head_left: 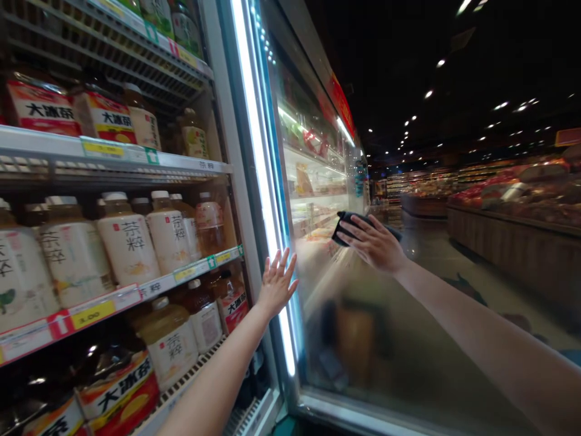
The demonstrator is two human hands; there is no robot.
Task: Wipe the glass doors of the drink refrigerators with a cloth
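My right hand (pixel 374 243) presses a dark, folded cloth (pixel 344 228) flat to the glass door (pixel 327 290), its fingers spread over it. The cloth's exact kind is hard to make out. My left hand (pixel 276 283) has its fingers apart and holds nothing. It is by the bright light strip (pixel 261 151) along the door frame; whether it touches the strip I cannot tell. Left of it, shelves of bottled tea (pixel 129 239) fill the open side of the cooler, with a label rail (pixel 181 275) along the shelf edge.
Red-labelled bottles (pixel 118 387) stand on the lower shelf, and more bottles (pixel 40 103) above. Through the glass a lit display case (pixel 313 181) shows. To the right, a long produce stand (pixel 512 242) borders the shop floor (pixel 426 260).
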